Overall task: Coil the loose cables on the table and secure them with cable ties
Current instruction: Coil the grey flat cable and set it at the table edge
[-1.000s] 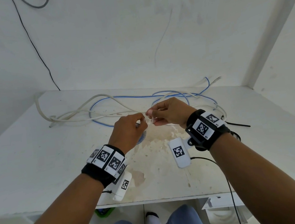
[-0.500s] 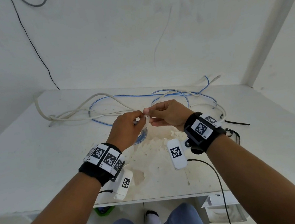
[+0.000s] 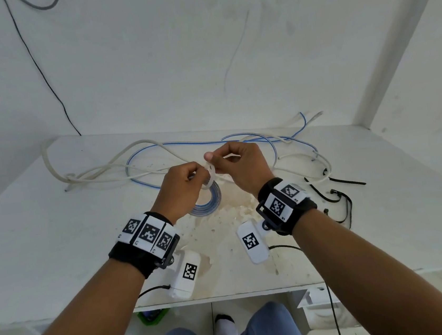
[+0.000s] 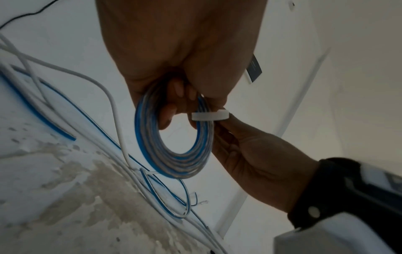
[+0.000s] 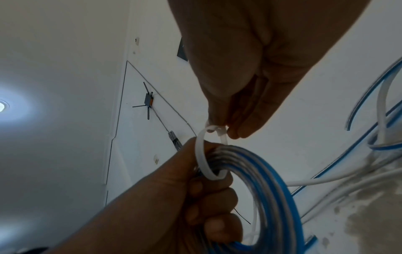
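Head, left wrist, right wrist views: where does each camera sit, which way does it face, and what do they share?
Head: worn on the head, looking forward and down at the table; both forearms, wristbands and knees show.
Left wrist: on the left wrist, looking along the left hand at the blue-and-white coil; the right hand enters too.
Right wrist: on the right wrist, looking along the right hand at the white cable tie; the left hand grips the coil.
Shared: all three show coil, tie, both hands.
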The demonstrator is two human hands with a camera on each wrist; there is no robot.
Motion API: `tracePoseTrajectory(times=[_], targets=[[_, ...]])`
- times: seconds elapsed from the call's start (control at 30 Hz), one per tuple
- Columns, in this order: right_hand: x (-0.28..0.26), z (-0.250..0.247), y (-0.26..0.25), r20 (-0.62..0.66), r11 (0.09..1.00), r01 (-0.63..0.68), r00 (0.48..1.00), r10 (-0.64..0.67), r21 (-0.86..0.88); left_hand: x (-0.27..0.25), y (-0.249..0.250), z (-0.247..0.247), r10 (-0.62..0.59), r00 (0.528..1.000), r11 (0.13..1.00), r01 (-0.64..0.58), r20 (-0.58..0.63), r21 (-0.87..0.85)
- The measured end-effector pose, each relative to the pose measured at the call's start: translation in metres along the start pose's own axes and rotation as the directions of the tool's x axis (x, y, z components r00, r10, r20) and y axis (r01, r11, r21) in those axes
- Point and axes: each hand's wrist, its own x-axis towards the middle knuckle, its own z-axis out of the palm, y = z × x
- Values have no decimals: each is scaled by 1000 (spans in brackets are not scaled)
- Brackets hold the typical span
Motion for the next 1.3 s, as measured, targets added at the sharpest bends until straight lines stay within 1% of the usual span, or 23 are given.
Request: tracePoseTrajectory(times=[0.1,0.2,0.27,0.33,0.4,0.47,0.57,0.6,0.67,0.73,0.8,0.9,0.97,1.03,1.1,1.17,1.3], targets=[[1,1,-2,32,999,18,999,-17,-39,-2,1,1,9,1000,1000,-9,-3,14],[1,-2,-6,82,998,12,997,-7,-59,-2,-1,1,69,997,995,-67,-26,79],[1,-3,-7,118,997,7,993,2,-77,-1,-3,2,107,994,991,-103,-37,90],[0,-6,-6,139,996,-2,990,16,-94,-2,-3,3,120,993,989,-117,-24,94],[-1,-7,-5,133,992,-1,991,17,-125,-3,0,4,93,996,991,-93,5,94],[-2,-7,-4,84,979,41,996,-25,-199,-3,2,6,-5,999,999,4,38,40],[-3,-7,-2,-15,950,150,987,-160,-273,-3,5,8,-197,979,967,203,53,-153],[-2,-7,-3,-24,939,184,980,-199,-290,-2,5,9,-238,970,947,242,46,-211],[-2,-5,-3,-9,901,247,963,-268,-357,-1,6,10,-284,958,916,282,38,-285],[-2,-4,-5,16,858,297,947,-320,-418,-2,6,11,-296,954,903,293,40,-315],[-3,-2,-6,15,850,320,938,-346,-419,-2,6,11,-295,955,898,290,36,-331],[-6,1,-9,-46,888,298,941,-334,-351,-2,5,10,-275,961,892,265,27,-366],[-8,1,-10,-70,920,271,951,-301,-284,-1,4,8,-262,965,891,247,14,-381],[-9,2,-11,-46,954,228,969,-241,-193,-1,2,7,-263,965,892,244,2,-381],[-10,4,-11,-11,965,205,978,-210,-163,-1,-1,8,-268,963,894,250,3,-372],[-12,6,-9,20,949,238,971,-239,-209,-2,-3,8,-270,963,897,253,3,-363],[-11,6,-4,116,873,383,924,-365,-304,-2,-4,7,-241,970,906,228,8,-355]])
